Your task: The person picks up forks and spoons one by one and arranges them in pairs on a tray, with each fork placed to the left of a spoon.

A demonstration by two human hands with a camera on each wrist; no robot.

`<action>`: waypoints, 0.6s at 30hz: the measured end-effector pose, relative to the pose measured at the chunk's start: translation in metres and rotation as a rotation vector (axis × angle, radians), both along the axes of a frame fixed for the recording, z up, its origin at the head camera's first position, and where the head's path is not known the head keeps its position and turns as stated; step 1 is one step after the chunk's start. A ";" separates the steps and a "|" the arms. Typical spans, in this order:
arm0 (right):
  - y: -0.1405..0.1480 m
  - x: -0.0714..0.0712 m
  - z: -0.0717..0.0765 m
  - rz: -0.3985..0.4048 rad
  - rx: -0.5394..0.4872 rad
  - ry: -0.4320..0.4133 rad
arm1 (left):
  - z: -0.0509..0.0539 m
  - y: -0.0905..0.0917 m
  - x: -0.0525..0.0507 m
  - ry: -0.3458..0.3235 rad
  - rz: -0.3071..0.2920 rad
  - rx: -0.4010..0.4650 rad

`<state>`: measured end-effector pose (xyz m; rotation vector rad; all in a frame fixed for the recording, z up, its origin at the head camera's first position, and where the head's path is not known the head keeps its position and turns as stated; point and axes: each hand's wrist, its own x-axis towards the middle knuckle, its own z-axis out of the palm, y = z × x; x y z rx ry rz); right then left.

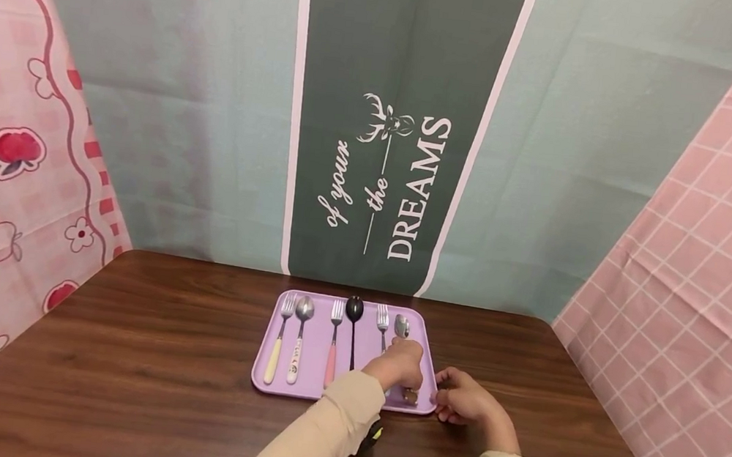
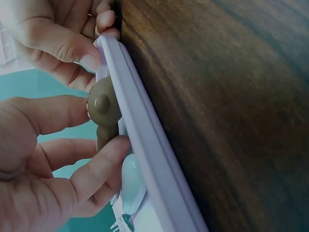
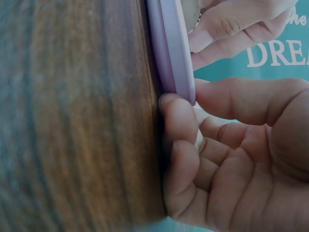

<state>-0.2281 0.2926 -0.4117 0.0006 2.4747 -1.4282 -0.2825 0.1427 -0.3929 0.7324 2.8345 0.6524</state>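
A purple tray [image 1: 339, 395] carries forks and spoons laid side by side. At its right end my left hand [image 1: 401, 364] pinches the brown handle of a metal spoon [image 1: 402, 325], whose bowl points to the back. The rounded handle end [image 2: 103, 103] shows between thumb and fingers in the left wrist view. Just left lies a fork [image 1: 383, 317] with a mint handle [image 2: 133, 181], close to a left fingertip. My right hand [image 1: 465, 398] grips the tray's front right corner, thumb on the rim and fingers curled underneath, as the right wrist view [image 3: 231, 164] tells.
Further left on the tray lie a black spoon [image 1: 354, 308], a pink-handled fork [image 1: 332, 350], a white-handled spoon [image 1: 296, 354] and a yellow-handled fork [image 1: 274, 356]. The brown wooden table [image 1: 149, 355] reaches back to a hanging cloth [image 1: 216, 133]. Pink cloths hang at both sides.
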 end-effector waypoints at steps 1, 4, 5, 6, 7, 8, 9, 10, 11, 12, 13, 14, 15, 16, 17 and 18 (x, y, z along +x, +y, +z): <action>0.000 0.000 0.000 -0.001 0.000 0.001 | 0.000 0.001 0.000 0.004 0.007 -0.005; 0.000 0.000 0.000 -0.006 0.000 0.006 | 0.001 0.002 0.001 0.014 0.020 -0.018; 0.000 0.000 -0.001 -0.009 -0.001 0.006 | 0.001 0.002 0.002 0.016 0.021 -0.023; 0.000 0.000 -0.001 -0.013 -0.005 0.005 | 0.001 0.002 0.002 0.018 0.021 -0.025; 0.000 0.000 -0.001 -0.016 -0.008 0.003 | 0.001 0.002 0.003 0.020 0.021 -0.024; 0.000 0.000 -0.001 -0.018 -0.009 0.003 | 0.002 0.001 0.003 0.024 0.019 -0.025; 0.000 0.000 -0.001 -0.019 -0.008 0.003 | 0.002 0.001 0.003 0.025 0.019 -0.024; 0.000 0.000 -0.001 -0.020 -0.010 0.002 | 0.002 0.000 0.004 0.027 0.016 -0.024; 0.000 0.000 -0.001 -0.020 -0.010 0.002 | 0.001 0.000 0.004 0.029 0.015 -0.023; 0.000 0.000 -0.002 -0.020 -0.011 0.000 | 0.001 0.000 0.004 0.032 0.011 -0.023; 0.000 0.000 -0.002 -0.019 -0.008 -0.001 | 0.000 -0.001 0.004 0.032 0.010 -0.021; 0.000 0.000 -0.002 -0.017 -0.005 0.000 | 0.000 -0.001 0.005 0.032 0.009 -0.020; 0.000 0.000 -0.002 -0.016 -0.002 0.000 | -0.001 -0.001 0.005 0.033 0.006 -0.022; 0.000 0.000 -0.002 -0.015 0.001 -0.001 | -0.001 -0.001 0.005 0.037 0.004 -0.026; 0.000 0.001 -0.002 -0.014 0.005 0.000 | -0.001 -0.002 0.005 0.038 0.004 -0.026; 0.000 0.001 -0.003 -0.014 0.008 0.002 | -0.001 -0.002 0.006 0.041 0.002 -0.027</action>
